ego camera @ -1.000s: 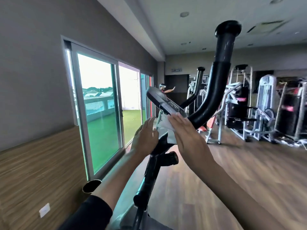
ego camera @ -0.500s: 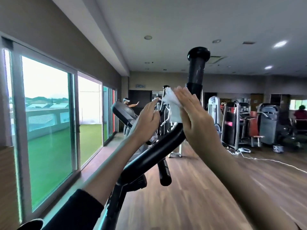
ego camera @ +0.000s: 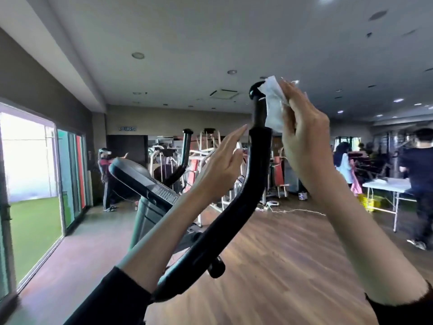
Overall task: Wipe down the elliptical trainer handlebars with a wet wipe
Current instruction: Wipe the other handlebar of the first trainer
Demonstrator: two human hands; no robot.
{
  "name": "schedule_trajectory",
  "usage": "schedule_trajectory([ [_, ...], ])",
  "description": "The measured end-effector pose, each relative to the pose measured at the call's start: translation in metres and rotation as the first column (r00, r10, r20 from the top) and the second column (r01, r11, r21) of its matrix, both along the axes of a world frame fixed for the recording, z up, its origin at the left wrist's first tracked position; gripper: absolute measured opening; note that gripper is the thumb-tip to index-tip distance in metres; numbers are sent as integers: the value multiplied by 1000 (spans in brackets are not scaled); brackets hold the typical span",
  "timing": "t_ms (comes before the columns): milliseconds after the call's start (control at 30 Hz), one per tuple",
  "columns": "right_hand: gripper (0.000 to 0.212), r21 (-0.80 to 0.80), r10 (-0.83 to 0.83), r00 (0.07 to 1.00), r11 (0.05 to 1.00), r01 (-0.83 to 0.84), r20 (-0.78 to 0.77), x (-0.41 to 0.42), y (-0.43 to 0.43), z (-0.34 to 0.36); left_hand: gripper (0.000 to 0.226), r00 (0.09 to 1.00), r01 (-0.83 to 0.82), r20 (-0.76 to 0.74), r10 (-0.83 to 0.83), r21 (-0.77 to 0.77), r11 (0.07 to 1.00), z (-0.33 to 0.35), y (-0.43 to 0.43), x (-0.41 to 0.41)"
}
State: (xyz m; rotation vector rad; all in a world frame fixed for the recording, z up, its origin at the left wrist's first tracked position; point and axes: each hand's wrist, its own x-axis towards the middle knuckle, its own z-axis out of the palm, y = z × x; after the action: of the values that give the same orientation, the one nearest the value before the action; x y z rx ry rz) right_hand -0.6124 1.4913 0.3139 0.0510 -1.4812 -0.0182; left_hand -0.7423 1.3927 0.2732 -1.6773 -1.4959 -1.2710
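Up at the top of the near handlebar (ego camera: 255, 165), the right hand (ego camera: 304, 137) has the wipe (ego camera: 273, 104) pinched between thumb and fingers. It's pressed against the right side of the thin upper stem, with one corner poking over the round end cap. Wipe's white and pretty crumpled. Handlebar's all black: a fat padded sleeve curves up from the bottom, then there's a skinnier glossy bit on top. Left hand (ego camera: 222, 165) is loose and flat, fingers straight, holding nothing. Its fingertips are right by the top of the sleeve on the left side, can't tell if they actually touch. Console (ego camera: 140, 179) sits lower left, tilted.
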Motion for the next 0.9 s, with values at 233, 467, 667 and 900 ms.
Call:
schedule_trajectory([
  [233, 45, -20, -173, 981, 984, 176, 83, 9, 6, 15, 48, 990, 143, -8, -143, 63, 988, -7, 14, -3],
  [467, 42, -33, -211, 966, 975, 218, 151, 8, 13, 22, 48, 978, 207, 8, -208, 90, 974, -9, 18, -10],
  [667, 38, -90, -139, 975, 984, 156, 175, 4, -1, 25, 47, 971, 240, -13, -240, 99, 966, -8, 16, -13],
  [900, 38, -116, -149, 959, 977, 181, 240, -10, -15, 22, 47, 950, 312, -10, -314, 119, 942, -6, 25, -20],
])
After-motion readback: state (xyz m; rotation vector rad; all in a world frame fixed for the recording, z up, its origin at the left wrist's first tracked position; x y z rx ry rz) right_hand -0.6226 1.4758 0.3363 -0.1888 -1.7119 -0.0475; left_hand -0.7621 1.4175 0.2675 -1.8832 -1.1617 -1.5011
